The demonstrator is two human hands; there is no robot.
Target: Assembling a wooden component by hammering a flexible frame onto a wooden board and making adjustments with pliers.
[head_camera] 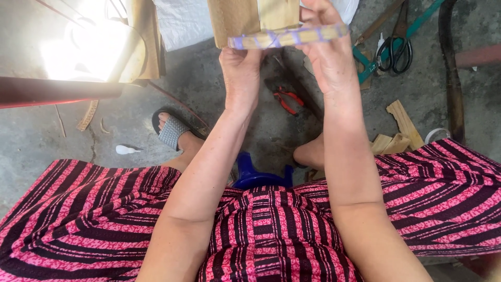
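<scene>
Both arms are raised in front of me. My left hand (241, 70) grips the underside of a flat woven piece of tan bamboo strips (245, 18), whose lower rim (287, 37) is bound with purple lacing. My right hand (327, 49) holds the right end of that rim, fingers curled over it. The top of the piece runs out of the frame.
Red-handled pliers (287, 100) lie on the concrete floor below the hands. Black scissors (395, 49) rest on a teal bar at upper right. Bamboo offcuts (402, 130) sit by my right foot. A blue stool (261, 175) shows between my knees; my sandalled left foot (172, 130) is forward.
</scene>
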